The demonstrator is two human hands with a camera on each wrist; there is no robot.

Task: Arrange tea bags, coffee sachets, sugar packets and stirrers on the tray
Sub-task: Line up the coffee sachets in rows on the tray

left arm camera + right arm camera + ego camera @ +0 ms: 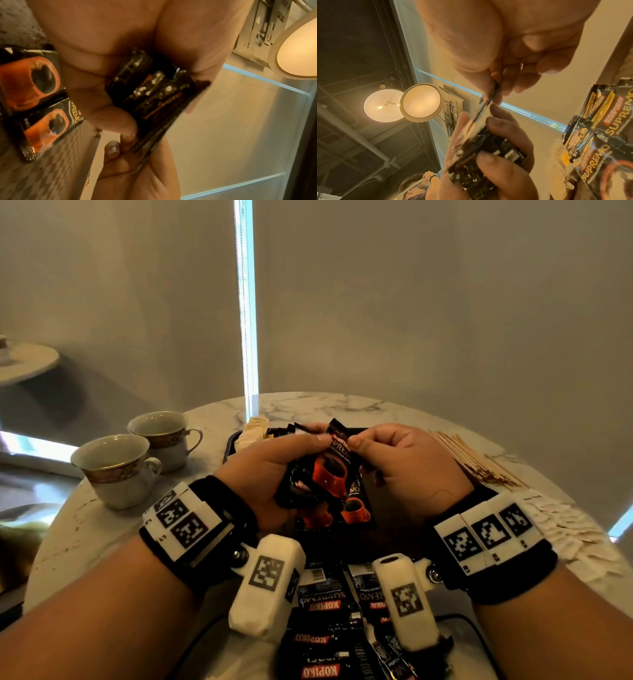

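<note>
At the centre of the head view, my left hand (274, 470) grips a stack of black coffee sachets (322, 474) above the dark tray (236, 440). My right hand (404, 463) pinches the top edge of the front sachet between thumb and forefinger. More sachets (354, 510) lie on the tray beneath. Wooden stirrers (476, 457) sit at right, two teacups (137, 457) at left.

I see black Kopiko Supremo coffee sachets (329, 474) printed with red-orange cups at centre frame; white, grey-veined marble table (325, 405); cream teacups (116, 470) with gold-brown floral bands at left; pale wooden stirrers (479, 460) at right.
</note>
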